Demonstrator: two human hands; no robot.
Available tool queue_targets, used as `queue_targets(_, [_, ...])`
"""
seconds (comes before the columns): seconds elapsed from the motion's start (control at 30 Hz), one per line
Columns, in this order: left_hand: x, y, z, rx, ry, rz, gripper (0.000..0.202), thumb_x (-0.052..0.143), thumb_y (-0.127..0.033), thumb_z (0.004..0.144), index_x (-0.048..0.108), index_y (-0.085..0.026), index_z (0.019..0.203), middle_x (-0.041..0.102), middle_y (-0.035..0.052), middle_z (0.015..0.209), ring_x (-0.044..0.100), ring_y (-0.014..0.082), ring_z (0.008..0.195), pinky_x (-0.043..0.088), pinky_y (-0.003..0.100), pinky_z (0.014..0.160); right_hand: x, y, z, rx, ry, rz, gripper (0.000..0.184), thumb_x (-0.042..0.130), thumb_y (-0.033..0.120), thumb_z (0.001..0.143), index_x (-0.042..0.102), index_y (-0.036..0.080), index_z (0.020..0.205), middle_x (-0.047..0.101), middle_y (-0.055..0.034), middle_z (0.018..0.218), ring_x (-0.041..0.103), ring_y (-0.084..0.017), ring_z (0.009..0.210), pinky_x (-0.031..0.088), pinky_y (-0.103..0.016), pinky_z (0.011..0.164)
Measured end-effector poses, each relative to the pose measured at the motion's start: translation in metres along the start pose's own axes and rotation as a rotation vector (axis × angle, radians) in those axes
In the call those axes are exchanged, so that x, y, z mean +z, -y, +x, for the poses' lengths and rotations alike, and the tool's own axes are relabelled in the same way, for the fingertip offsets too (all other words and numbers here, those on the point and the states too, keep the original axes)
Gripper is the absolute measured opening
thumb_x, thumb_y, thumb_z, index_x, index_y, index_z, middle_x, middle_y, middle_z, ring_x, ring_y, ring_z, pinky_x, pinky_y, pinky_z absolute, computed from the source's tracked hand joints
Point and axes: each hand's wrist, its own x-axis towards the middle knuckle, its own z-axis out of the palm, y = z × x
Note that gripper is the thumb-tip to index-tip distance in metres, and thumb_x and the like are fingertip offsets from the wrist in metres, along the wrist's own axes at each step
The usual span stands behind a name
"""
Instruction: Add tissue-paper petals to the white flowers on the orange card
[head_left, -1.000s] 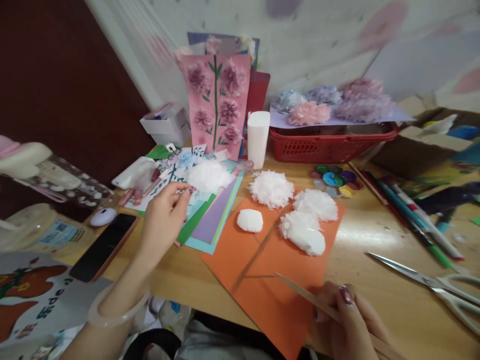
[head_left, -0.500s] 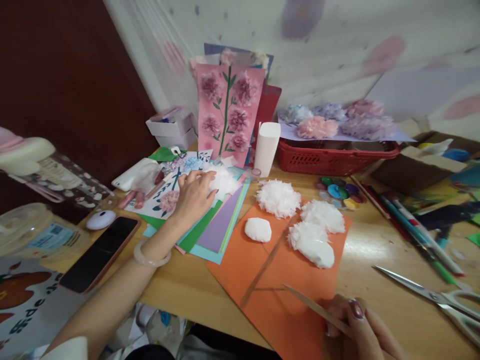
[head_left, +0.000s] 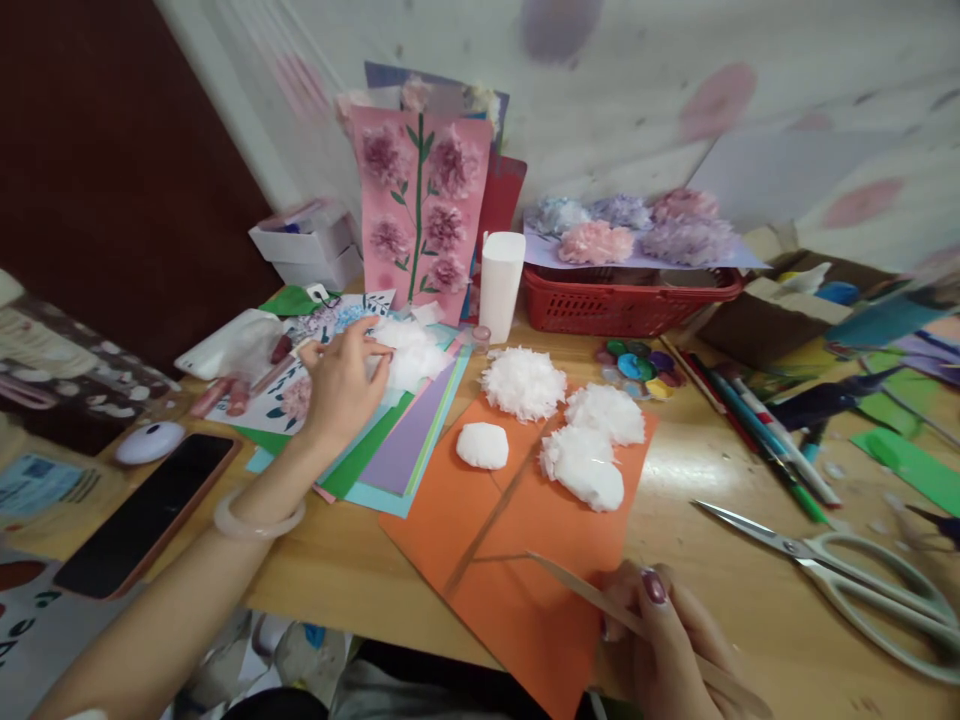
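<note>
My left hand [head_left: 346, 385], with a pale bangle on its wrist, reaches over the stack of coloured paper [head_left: 420, 450]. Its thumb and fingers pinch the near edge of a white cotton-like fluff [head_left: 414, 355] lying on that stack. In my right hand [head_left: 660, 635], at the lower right, is a thin pointed wooden stick [head_left: 581, 588], its tip over an orange sheet [head_left: 517, 560]. Brown lines like a branch run across this sheet. Ruffled white puffs [head_left: 523, 383] and a smooth white pad [head_left: 482, 446] rest on its far half.
Scissors [head_left: 795, 548] lie open at right, near pens [head_left: 780, 440] and small paint pots [head_left: 637, 365]. A red basket [head_left: 622, 305] bears a sheet of pastel puffs. A pink flower picture [head_left: 424, 210] stands behind a white roll [head_left: 501, 285]. A phone [head_left: 146, 515] lies at left.
My left hand has drawn back slightly from over the white fluff to its near edge, fingers closing together. My right hand keeps the stick. The view has shifted to the right.
</note>
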Motion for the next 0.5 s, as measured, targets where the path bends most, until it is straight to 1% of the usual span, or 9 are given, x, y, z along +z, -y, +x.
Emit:
queue_targets(0.07, [-0.007, -0.001, 0.001, -0.034, -0.07, -0.057, 0.04, 0.054, -0.023, 0.094, 0.047, -0.019, 0.133, 0.08, 0.0055, 0.105, 0.065, 0.0308, 0.121, 0.027, 0.056, 0.114, -0.005, -0.005, 0.001, 0.042, 0.013, -0.016, 0.05, 0.062, 0.058, 0.092, 0.059, 0.021, 0.058, 0.051, -0.0013, 0.058, 0.047, -0.015, 0.056, 0.032, -0.027, 0.049])
queue_targets(0.1, [-0.01, -0.002, 0.0, -0.059, -0.096, -0.126, 0.04, 0.057, -0.024, 0.092, 0.048, -0.021, 0.131, 0.079, 0.0055, 0.105, 0.064, 0.0303, 0.122, 0.028, 0.055, 0.115, -0.007, -0.007, 0.002, 0.051, 0.015, -0.027, 0.05, 0.062, 0.058, 0.092, 0.059, 0.021, 0.059, 0.052, -0.0014, 0.058, 0.047, -0.015, 0.056, 0.033, -0.027, 0.049])
queue_targets(0.17, [-0.018, -0.008, -0.004, -0.124, -0.099, -0.328, 0.043, 0.062, -0.025, 0.087, 0.048, -0.023, 0.127, 0.078, 0.0068, 0.105, 0.066, 0.0287, 0.117, 0.037, 0.051, 0.111, -0.008, -0.007, 0.002, 0.042, 0.029, -0.054, 0.051, 0.062, 0.059, 0.091, 0.059, 0.021, 0.058, 0.052, -0.0017, 0.058, 0.047, -0.015, 0.056, 0.034, -0.027, 0.05])
queue_targets(0.2, [-0.021, -0.013, -0.008, -0.157, -0.076, -0.431, 0.044, 0.063, -0.026, 0.085, 0.048, -0.024, 0.126, 0.077, 0.0072, 0.105, 0.069, 0.0271, 0.11, 0.044, 0.049, 0.106, -0.007, -0.006, 0.002, 0.033, 0.034, -0.063, 0.052, 0.063, 0.059, 0.091, 0.059, 0.021, 0.057, 0.053, -0.0018, 0.058, 0.047, -0.015, 0.056, 0.035, -0.028, 0.051])
queue_targets(0.27, [-0.027, -0.024, -0.016, -0.205, 0.002, -0.579, 0.045, 0.063, -0.029, 0.083, 0.048, -0.023, 0.124, 0.077, 0.0064, 0.101, 0.073, 0.0227, 0.089, 0.055, 0.041, 0.087, -0.003, -0.001, 0.001, 0.022, 0.012, -0.068, 0.053, 0.063, 0.06, 0.091, 0.058, 0.021, 0.056, 0.052, -0.0018, 0.058, 0.047, -0.016, 0.058, 0.036, -0.028, 0.054])
queue_targets(0.33, [-0.034, -0.035, -0.024, -0.249, 0.108, -0.653, 0.044, 0.064, -0.031, 0.08, 0.05, -0.023, 0.122, 0.077, 0.0046, 0.096, 0.073, 0.0194, 0.077, 0.057, 0.034, 0.074, 0.002, 0.005, 0.0, 0.032, -0.04, -0.067, 0.053, 0.063, 0.061, 0.091, 0.056, 0.021, 0.056, 0.051, -0.0018, 0.059, 0.047, -0.016, 0.061, 0.037, -0.028, 0.057])
queue_targets(0.4, [-0.04, -0.044, -0.028, -0.324, 0.184, -0.729, 0.043, 0.067, -0.03, 0.078, 0.054, -0.024, 0.118, 0.078, 0.0032, 0.094, 0.074, 0.0189, 0.078, 0.057, 0.032, 0.071, 0.004, 0.008, -0.001, 0.047, -0.075, -0.063, 0.053, 0.063, 0.062, 0.091, 0.055, 0.022, 0.057, 0.051, -0.0018, 0.06, 0.047, -0.017, 0.063, 0.037, -0.028, 0.058])
queue_targets(0.5, [-0.047, -0.051, -0.03, -0.423, 0.183, -0.805, 0.042, 0.071, -0.03, 0.074, 0.056, -0.024, 0.113, 0.078, 0.0023, 0.091, 0.075, 0.0206, 0.081, 0.058, 0.032, 0.072, 0.004, 0.007, 0.0, 0.015, -0.036, -0.049, 0.053, 0.065, 0.062, 0.089, 0.057, 0.021, 0.056, 0.051, -0.0017, 0.058, 0.046, -0.016, 0.06, 0.036, -0.028, 0.054])
